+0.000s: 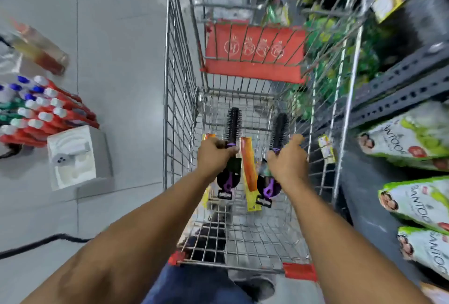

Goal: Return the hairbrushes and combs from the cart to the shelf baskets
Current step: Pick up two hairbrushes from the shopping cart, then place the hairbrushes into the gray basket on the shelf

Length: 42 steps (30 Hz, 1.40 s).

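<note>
Gripping a round black-bristled hairbrush (232, 123) by its handle, left hand (213, 154) clenched around the purple collar just below the bristles, bristle head pointing toward the cart's far end, black-and-purple hang tag dangling below the fist. Clenched likewise on a second round hairbrush (279, 131), right hand (288, 161) wrapped around the handle, thumb up beside the bristle base, bristle head tilted slightly toward the cart's right wall. Both held above the wire floor of the shopping cart (179, 99), roughly mid-length, left one nearer the left wall, right one nearer the right wall, well apart from each other. Lying between them on the cart floor, a long orange packaged comb (250, 174), lengthwise along the cart; partly hidden under the left hand, another orange-and-yellow package (208, 136) by the left wall. Folded up at the far end of the cart, a red child-seat flap (255, 48). Beyond the cart's right wall, dark shelving (401, 89) with blurred green goods and white-and-green packets (413, 138). On the grey floor left of the cart, a cluster of red bottles with white caps (46, 116) and an open white box (73, 157).
</note>
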### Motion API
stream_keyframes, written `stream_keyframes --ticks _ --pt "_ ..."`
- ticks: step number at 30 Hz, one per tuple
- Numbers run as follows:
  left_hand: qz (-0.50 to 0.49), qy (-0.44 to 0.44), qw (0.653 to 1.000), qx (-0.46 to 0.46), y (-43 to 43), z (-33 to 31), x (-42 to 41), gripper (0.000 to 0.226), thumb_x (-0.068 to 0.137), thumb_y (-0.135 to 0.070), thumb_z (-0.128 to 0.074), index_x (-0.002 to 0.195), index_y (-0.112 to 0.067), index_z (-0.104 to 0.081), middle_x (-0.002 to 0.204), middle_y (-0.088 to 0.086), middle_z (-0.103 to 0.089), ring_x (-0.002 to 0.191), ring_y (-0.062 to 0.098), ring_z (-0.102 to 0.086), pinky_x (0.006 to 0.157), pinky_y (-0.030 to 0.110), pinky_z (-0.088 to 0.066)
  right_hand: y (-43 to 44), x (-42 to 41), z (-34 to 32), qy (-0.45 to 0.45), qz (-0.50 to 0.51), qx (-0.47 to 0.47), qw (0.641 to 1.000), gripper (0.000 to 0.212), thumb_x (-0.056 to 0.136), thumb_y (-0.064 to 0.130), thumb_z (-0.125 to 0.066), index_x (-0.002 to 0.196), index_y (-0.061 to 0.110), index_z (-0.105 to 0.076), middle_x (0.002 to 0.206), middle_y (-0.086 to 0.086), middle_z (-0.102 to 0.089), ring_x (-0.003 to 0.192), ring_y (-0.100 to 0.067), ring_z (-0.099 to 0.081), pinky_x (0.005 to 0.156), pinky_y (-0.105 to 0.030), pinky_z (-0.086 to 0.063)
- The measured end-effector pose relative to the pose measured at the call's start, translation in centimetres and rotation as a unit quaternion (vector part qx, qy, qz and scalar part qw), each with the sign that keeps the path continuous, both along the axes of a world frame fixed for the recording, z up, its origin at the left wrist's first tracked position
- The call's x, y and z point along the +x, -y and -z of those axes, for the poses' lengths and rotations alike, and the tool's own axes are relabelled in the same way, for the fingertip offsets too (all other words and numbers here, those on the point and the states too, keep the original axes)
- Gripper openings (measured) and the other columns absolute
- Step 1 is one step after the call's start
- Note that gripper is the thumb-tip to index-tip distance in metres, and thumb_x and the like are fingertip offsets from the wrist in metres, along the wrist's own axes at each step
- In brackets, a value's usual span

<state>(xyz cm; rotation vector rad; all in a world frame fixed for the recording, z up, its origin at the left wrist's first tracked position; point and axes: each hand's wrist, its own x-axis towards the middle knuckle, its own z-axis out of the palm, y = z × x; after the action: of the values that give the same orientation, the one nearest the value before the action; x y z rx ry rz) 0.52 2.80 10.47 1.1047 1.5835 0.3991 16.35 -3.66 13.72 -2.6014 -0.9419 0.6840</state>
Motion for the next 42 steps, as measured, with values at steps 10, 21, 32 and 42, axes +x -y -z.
stream_keyframes --ticks 10,21,32,42 --pt "0.105 0.165 0.978 0.069 -0.1 -18.7 5.2 0.023 0.071 -0.017 -0.082 0.075 0.001 -0.069 0.058 0.003 -0.062 0.048 0.012 -0.055 0.044 0.019 -0.043 4.4 6.1 -18.1 0.034 0.015 0.167 0.985 0.06 0.072 0.033 -0.068 0.119 0.013 -0.036 0.09 -0.012 -0.066 0.075 -0.027 -0.052 0.057 -0.033 -0.03" --pt "0.392 0.318 0.863 0.02 16.3 -32.0 18.8 0.02 0.06 -0.022 -0.079 0.058 -0.005 -0.07 0.051 0.006 -0.063 0.043 0.016 -0.054 0.045 0.019 -0.044 30.5 13.0 -31.0 0.184 0.169 0.205 0.946 0.054 0.064 0.049 -0.057 0.109 0.034 -0.031 0.065 0.005 -0.068 0.068 -0.015 -0.059 0.053 -0.021 -0.039" --pt "0.555 0.311 0.771 -0.004 41.2 -33.2 34.7 0.039 0.068 -0.017 -0.084 0.078 0.015 -0.064 0.073 0.018 -0.064 0.066 0.022 -0.055 0.064 0.037 -0.045 56.5 17.7 -34.7 0.273 0.384 0.133 0.872 0.045 0.069 0.037 -0.07 0.102 0.026 -0.041 0.056 0.009 -0.065 0.057 -0.005 -0.057 0.049 -0.018 -0.033" --pt "0.579 0.187 0.788 0.093 48.6 -32.0 44.9 0.032 0.06 -0.021 -0.089 0.063 0.002 -0.067 0.069 0.009 -0.071 0.067 0.021 -0.068 0.07 0.031 -0.056 61.7 24.6 -32.7 0.225 0.451 0.102 0.857 0.042 0.067 0.046 -0.067 0.09 0.017 -0.046 0.065 0.007 -0.053 0.054 -0.01 -0.048 0.043 -0.023 -0.031"
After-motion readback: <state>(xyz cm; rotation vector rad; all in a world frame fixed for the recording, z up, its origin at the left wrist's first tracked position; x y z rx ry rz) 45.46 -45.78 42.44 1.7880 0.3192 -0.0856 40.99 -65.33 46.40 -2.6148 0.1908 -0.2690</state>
